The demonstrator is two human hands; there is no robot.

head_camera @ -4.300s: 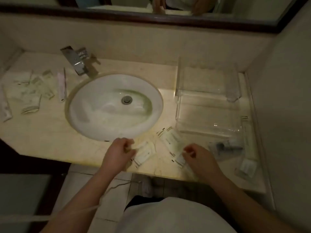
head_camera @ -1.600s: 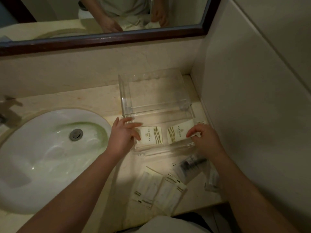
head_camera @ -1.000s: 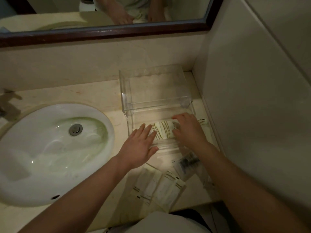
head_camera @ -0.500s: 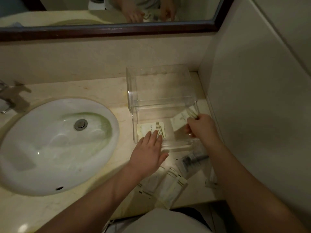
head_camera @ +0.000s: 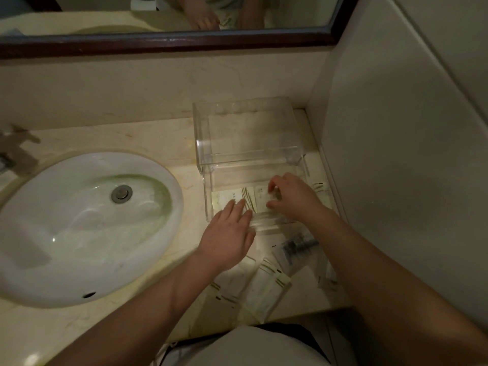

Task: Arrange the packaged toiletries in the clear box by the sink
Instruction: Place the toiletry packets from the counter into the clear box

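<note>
I see a clear box (head_camera: 248,133) on a cream, faintly veined counter (head_camera: 148,140). Inside it lie two white packets (head_camera: 232,198) printed with olive-green curved stripes. I note a white sink (head_camera: 79,228) with a greenish stain near its grey metal drain (head_camera: 121,193). Loose white sachets (head_camera: 266,289) carry dark and olive bars. The mirror frame (head_camera: 169,44) is dark reddish brown.
</note>
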